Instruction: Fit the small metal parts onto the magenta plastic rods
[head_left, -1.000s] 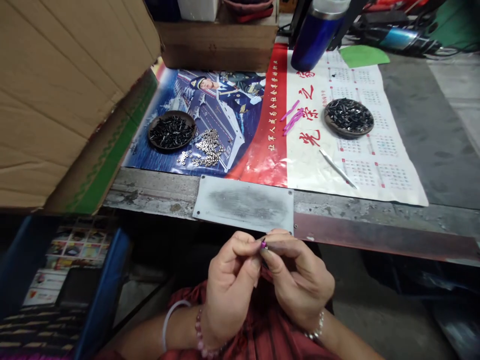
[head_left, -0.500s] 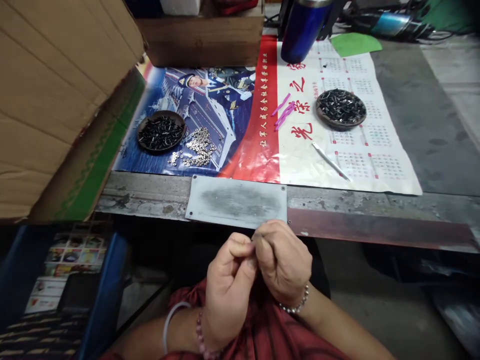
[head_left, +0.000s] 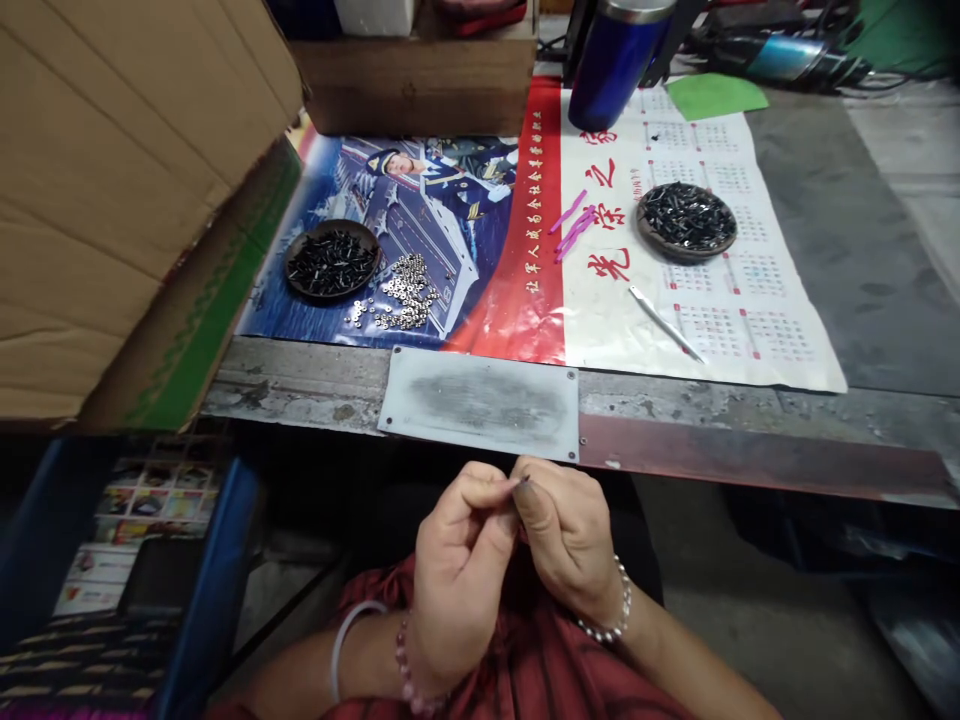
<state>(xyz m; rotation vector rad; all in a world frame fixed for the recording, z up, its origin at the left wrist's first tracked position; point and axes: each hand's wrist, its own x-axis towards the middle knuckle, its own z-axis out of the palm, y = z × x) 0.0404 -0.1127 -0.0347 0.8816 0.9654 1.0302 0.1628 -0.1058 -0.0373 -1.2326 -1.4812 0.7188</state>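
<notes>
Both hands meet above my lap, just below the table's front edge. My left hand (head_left: 459, 575) is closed in a pinch, its thumb and forefinger touching the other hand's fingertips. My right hand (head_left: 566, 545) is also closed, with the thumb pressed against curled fingers. A tiny dark tip (head_left: 524, 480) shows where the fingertips meet; the rest is covered, and its kind cannot be made out. Closest to the hands on the table is a grey metal plate (head_left: 480, 402) with a dark, rubbed middle and screws at its corners.
On a poster (head_left: 510, 300) lie a left dish (head_left: 332, 262) and a right dish (head_left: 687, 222) of small black pieces, small metal rings (head_left: 409, 292), pink strips (head_left: 574, 232) and a thin silver tool (head_left: 667, 325). A blue tumbler (head_left: 615, 65) and cardboard box (head_left: 142, 190) stand around.
The right hand has turned slightly and its thumb has shifted, so a small dark tip now shows at the fingertips. The left hand keeps its pinch. The view has shifted slightly.
</notes>
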